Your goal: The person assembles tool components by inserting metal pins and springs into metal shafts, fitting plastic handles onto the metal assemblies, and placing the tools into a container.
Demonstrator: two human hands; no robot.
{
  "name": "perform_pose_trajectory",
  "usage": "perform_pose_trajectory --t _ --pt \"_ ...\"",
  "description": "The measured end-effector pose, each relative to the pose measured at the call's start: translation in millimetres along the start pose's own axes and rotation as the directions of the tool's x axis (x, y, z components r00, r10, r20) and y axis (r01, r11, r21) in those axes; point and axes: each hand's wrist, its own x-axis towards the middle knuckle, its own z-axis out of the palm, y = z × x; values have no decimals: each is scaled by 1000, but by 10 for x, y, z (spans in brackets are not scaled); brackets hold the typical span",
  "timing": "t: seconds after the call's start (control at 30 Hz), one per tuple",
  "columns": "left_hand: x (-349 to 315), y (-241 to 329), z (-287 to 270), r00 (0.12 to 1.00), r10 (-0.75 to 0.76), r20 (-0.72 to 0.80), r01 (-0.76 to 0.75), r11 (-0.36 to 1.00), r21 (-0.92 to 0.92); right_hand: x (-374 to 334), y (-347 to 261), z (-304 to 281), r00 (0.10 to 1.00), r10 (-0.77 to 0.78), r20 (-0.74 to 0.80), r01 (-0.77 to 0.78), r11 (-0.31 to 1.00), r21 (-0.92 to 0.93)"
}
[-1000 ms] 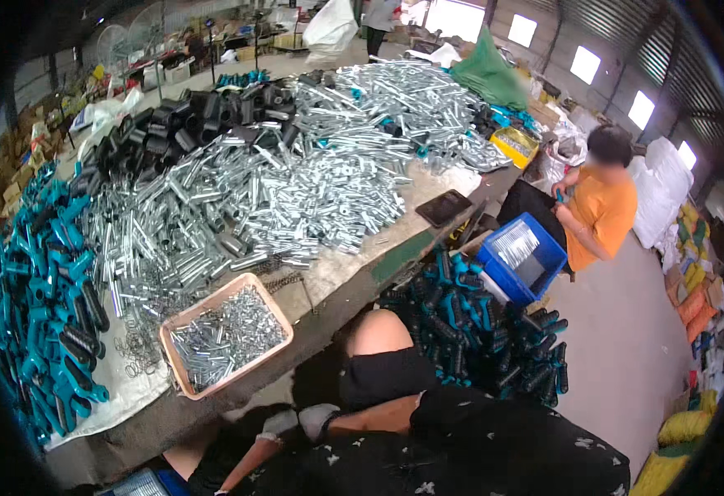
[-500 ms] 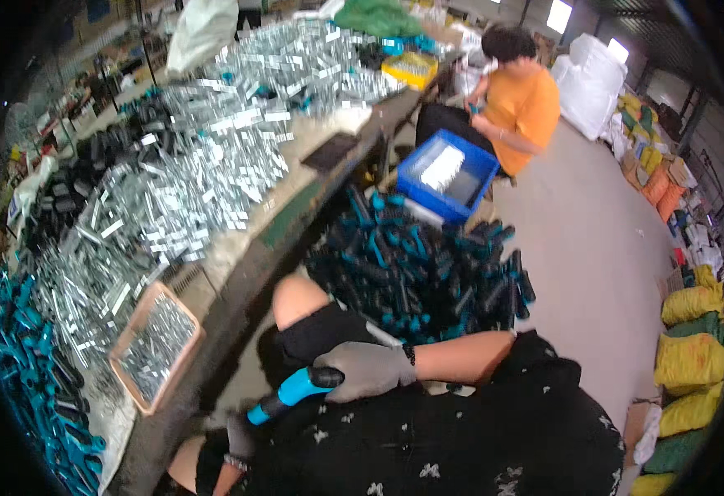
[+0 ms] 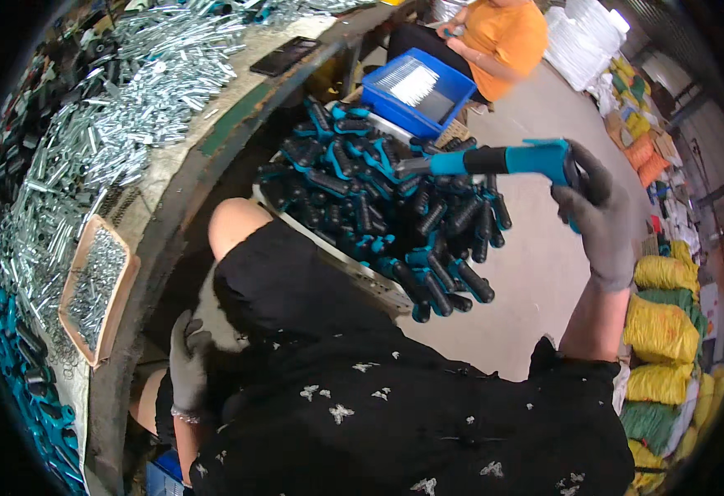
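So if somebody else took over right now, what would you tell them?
Right hand, gloved, holds one teal-and-black tool out over the pile of the same tools by the bench. Left hand, gloved, rests empty on the lap. Silver metal parts cover the bench; a box of small parts sits at its edge. Done: many tools piled. Left: the held one is not put down.

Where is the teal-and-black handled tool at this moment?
In the head view, upper right: the right hand holds the teal-and-black handled tool above the pile of matching handles.
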Motion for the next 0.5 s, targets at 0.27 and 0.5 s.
perform_pose_trajectory --t 0.27,0.5 --pt "-283 306 87 971 -215 -103 140 864 -483 599 957 249 986 -131 -101 106 969 -225" --pt "-425 163 -338 955 296 22 -225 674 704 1617 1176 776 991 -102 -91 72 957 -282"
